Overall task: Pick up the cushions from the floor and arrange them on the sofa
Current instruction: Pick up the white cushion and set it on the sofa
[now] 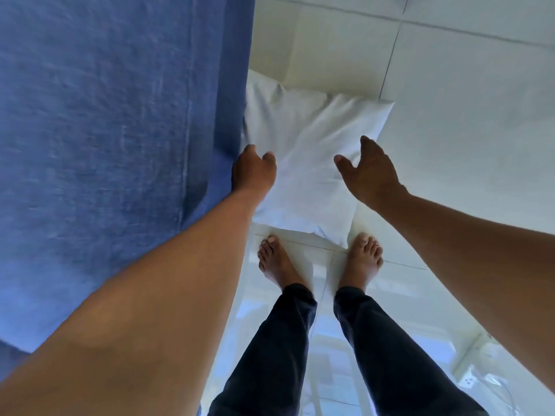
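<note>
While a white cushion (303, 163) lies on the tiled floor (465, 115) beside the blue sofa (105, 130), both hands — left hand (253, 172), right hand (371, 172) — reach down, fingers spread and empty; lifting and arranging seem not yet begun.

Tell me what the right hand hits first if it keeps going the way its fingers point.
Most likely the white cushion on the floor: the open right hand points down over its right edge. Depth is unclear, so it could slip past onto the floor tiles.

white tiled floor (468, 85), wall socket (469, 382)
</note>
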A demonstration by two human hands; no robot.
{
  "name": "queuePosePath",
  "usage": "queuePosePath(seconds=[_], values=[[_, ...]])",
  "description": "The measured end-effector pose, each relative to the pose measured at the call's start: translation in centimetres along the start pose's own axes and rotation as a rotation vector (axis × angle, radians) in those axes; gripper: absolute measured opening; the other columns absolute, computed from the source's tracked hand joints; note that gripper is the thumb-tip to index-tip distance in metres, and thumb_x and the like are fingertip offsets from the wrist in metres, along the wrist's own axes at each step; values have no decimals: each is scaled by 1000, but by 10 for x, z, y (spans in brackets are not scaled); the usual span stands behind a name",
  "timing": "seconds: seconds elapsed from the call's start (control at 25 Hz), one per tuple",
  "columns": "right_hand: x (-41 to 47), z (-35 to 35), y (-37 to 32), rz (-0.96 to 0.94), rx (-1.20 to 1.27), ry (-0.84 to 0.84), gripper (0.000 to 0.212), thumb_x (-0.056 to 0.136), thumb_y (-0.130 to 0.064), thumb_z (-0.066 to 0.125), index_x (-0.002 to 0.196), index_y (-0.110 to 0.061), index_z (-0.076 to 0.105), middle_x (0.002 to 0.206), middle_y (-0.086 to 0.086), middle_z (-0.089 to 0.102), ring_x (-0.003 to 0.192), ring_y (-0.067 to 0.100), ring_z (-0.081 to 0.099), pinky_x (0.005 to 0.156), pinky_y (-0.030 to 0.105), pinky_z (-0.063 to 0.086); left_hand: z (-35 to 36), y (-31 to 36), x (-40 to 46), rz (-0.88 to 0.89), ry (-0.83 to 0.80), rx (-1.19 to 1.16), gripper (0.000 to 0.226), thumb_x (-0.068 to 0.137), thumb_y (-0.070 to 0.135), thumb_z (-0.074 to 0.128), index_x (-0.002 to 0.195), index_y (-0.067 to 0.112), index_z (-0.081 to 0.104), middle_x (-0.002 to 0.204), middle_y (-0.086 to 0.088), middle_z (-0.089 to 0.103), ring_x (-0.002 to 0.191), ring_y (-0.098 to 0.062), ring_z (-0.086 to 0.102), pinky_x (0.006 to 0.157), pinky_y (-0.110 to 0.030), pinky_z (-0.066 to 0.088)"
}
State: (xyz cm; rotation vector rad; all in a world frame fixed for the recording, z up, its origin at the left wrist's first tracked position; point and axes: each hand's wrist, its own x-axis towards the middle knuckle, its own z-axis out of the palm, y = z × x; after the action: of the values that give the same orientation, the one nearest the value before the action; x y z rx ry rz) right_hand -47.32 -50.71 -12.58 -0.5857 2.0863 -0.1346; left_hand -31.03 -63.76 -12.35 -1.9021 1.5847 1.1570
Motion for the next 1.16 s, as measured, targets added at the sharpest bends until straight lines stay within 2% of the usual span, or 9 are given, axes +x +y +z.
queuePosePath(seconds=[0.16,0.24,0.36,0.44,0.52,0.64,0.76,0.96,1.16], values=[[51,32,15,154,201,59,76,100,-52,60,154,-4,38,156,17,49,145,37,46,116,40,36,21,-21,61,-128,124,-131,62,97,29,58,150,0,49,158,-21,50,145,-36,48,115,-36,41],[70,45,20,243,380,95,89,89,-62,68,155,-9,40,154,12,53,143,33,50,119,41,40,29,-28,81,-199,138,-220,71,95,39,60,153,1,46,160,-20,48,146,-36,47,116,-35,40],[82,48,22,401,663,114,107,76,-69,79,157,-13,39,153,5,53,140,27,52,118,39,42,39,-29,92,-218,92,-342,77,85,54,59,144,5,58,148,-16,61,133,-34,59,109,-38,49],[81,38,21,443,768,99,103,75,-65,82,155,-13,45,148,2,57,134,23,55,110,33,45,39,-25,88,-190,63,-371,82,74,60,58,137,8,65,139,-14,67,125,-33,64,106,-41,53],[75,23,21,417,781,120,88,75,-63,83,143,-14,59,135,0,66,124,23,63,102,34,51,33,-17,77,-148,37,-391,77,73,59,62,132,10,68,134,-11,70,121,-30,66,104,-39,54],[54,-13,21,331,725,191,71,76,-61,81,129,-14,69,121,1,73,113,25,69,101,41,58,22,-4,46,-76,-38,-423,55,86,50,68,127,13,70,128,-8,73,117,-26,68,101,-35,56],[22,-61,20,296,630,249,70,77,-65,77,124,-12,70,120,5,74,112,28,69,100,43,58,6,12,3,-43,-116,-441,52,78,58,65,115,22,72,118,-4,77,110,-26,72,103,-43,58],[-47,-140,16,282,613,316,70,76,-65,77,122,-12,72,119,5,75,113,28,70,101,43,57,-28,53,-84,38,-158,-500,21,97,44,66,111,28,67,117,1,74,110,-21,70,105,-39,56],[-133,-220,-5,205,660,390,66,75,-64,78,117,-13,73,115,4,76,109,26,71,101,44,58,-80,88,-185,121,-149,-562,26,98,40,67,117,22,71,110,4,73,106,-18,69,97,-34,56]])
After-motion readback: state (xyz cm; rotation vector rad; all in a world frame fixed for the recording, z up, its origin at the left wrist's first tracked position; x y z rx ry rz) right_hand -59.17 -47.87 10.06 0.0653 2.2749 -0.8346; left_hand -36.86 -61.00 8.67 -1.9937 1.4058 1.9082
